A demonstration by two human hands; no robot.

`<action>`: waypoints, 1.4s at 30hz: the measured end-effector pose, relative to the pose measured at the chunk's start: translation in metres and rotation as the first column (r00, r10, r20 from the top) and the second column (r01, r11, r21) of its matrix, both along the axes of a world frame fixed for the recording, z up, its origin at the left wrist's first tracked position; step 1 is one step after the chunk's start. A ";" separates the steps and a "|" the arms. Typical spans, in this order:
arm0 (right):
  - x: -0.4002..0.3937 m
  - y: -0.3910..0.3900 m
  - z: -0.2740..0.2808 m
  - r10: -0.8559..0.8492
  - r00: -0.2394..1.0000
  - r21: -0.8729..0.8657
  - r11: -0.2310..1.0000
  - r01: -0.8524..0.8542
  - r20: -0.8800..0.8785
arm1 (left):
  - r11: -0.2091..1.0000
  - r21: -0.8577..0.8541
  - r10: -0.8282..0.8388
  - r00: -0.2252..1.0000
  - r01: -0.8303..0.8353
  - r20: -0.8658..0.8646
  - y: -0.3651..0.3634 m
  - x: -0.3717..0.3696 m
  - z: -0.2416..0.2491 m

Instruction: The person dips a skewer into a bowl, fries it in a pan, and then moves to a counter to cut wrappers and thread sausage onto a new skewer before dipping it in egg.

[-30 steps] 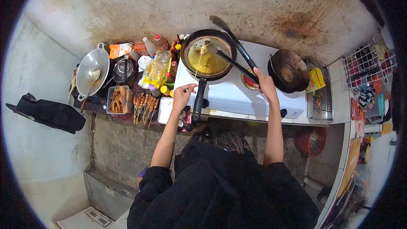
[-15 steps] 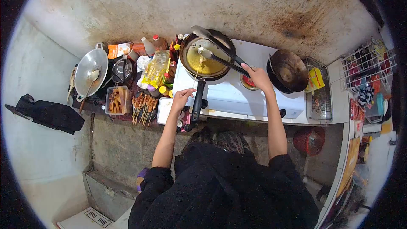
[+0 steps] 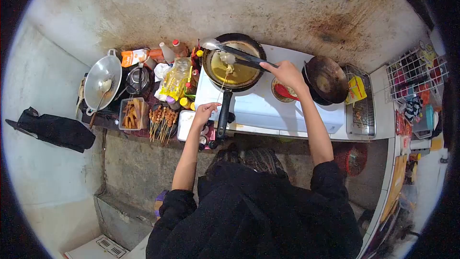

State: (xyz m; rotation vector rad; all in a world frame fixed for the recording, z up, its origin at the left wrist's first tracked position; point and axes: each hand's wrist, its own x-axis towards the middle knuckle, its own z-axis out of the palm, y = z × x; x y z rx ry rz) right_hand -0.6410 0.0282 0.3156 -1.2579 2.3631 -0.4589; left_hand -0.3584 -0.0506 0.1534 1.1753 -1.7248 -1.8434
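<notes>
My left hand (image 3: pixel 206 113) is closed in a pinch on the thin end of a skewer (image 3: pixel 223 86), just left of the pan handle. Pale, stringy food (image 3: pixel 229 69) is on the skewer's far end, over the yellow oil in the frying pan (image 3: pixel 256 48). In my right hand (image 3: pixel 286 76) are black-handled tongs (image 3: pixel 247 58) with broad metal ends. One end is beside the food; the other lies across the pan's upper left rim. The pan sits on a white stove (image 3: pixel 268 110).
A dark wok (image 3: pixel 330 79) stands right of the pan, near a bowl with a red spoon (image 3: pixel 289 93). Leftward are several meat skewers (image 3: pixel 163 121), a plastic box (image 3: pixel 133 114) of brown sticks, bottles, and a metal wok (image 3: pixel 98 72). A wire rack (image 3: pixel 414 76) is far right.
My right hand has moved up and slightly left with the tongs, and their far end has shifted left over the rim. My left hand has barely moved.
</notes>
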 end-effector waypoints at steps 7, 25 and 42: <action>0.011 -0.004 0.025 0.050 0.998 -0.085 0.995 -0.054 -0.043 | 1.000 -0.015 -0.026 0.999 0.026 -0.021 -0.002 0.000 -0.010; -0.002 0.093 -0.032 -0.296 0.948 -0.311 0.895 0.319 0.121 | 0.988 -0.060 0.147 0.986 -0.142 0.078 0.005 0.001 0.010; -0.040 0.269 -0.034 -0.607 0.548 -0.506 0.262 0.822 0.576 | 0.633 -0.171 -0.770 0.636 0.755 -0.043 0.180 -0.149 0.109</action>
